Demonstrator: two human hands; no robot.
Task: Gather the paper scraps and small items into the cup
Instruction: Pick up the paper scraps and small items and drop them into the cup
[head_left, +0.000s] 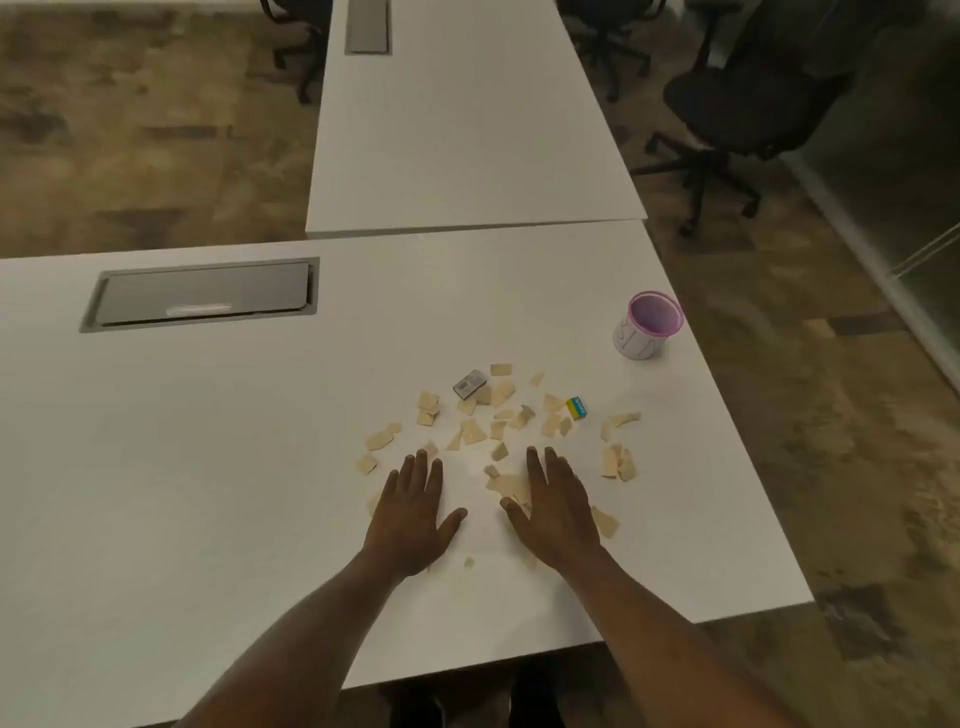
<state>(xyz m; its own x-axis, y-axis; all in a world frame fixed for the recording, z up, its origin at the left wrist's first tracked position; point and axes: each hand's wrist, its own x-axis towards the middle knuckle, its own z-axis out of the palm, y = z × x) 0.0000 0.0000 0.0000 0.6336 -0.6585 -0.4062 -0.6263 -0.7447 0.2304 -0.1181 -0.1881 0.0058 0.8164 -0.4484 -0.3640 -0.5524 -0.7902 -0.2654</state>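
Beige paper scraps (498, 415) scattered mid-bench, cup (648, 325) upright well apart near right edge. Left hand (413, 519), right hand (556, 512) flat, fingers spread, holding nothing. Risk: hasty sweep shoves scraps off bench, topples cup.

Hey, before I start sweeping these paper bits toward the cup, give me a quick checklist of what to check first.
1. Cup upright, mouth open: ok.
2. Room in the cup: ok, nothing shows inside.
3. Left hand and right hand free: ok, both flat on the table, holding nothing.
4. Paper scraps in one pile: not ok, scattered.
5. Grey box and yellow-blue block lying among the scraps: ok.
6. More scraps hidden under the right hand: cannot tell.
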